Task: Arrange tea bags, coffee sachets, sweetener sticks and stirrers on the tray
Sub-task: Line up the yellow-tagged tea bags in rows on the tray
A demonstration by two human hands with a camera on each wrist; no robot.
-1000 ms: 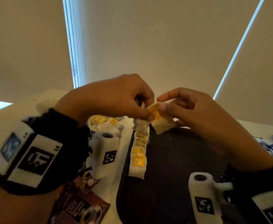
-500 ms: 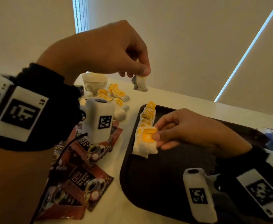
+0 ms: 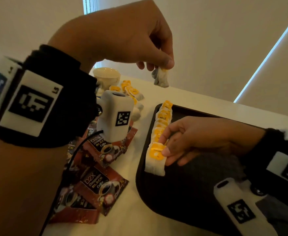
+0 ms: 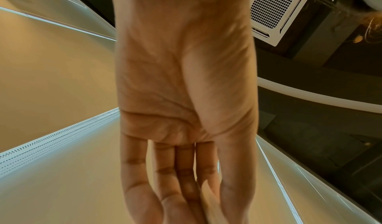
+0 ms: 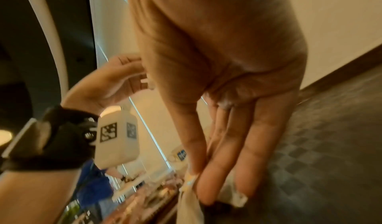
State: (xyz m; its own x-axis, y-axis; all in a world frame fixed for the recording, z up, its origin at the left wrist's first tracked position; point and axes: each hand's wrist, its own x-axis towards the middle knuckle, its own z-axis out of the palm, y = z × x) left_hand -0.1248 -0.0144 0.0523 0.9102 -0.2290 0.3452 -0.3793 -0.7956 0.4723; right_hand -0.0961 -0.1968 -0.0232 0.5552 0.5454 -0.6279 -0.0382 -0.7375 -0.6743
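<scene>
A small white paper tea bag with a yellow tag (image 3: 160,77) hangs in the air above the pale tabletop (image 3: 134,198), pinched at its top between the thumb and fingertips of the raised left hand (image 3: 122,33). Below it, a row of like white tea bags with yellow labels (image 3: 160,126) runs along the left edge of the dark rectangular tray (image 3: 182,193) — overlapping one another. The right hand (image 3: 201,138) rests on the tray, its thumb and fingers gripping the nearest tea bag of the row (image 3: 156,157). On the table left of the tray lie dark red coffee sachets printed "D2X Black Coffee" (image 3: 97,186), and beyond them a loose heap of more yellow-tagged tea bags (image 3: 131,91) beside a cream ceramic cup (image 3: 106,75).
</scene>
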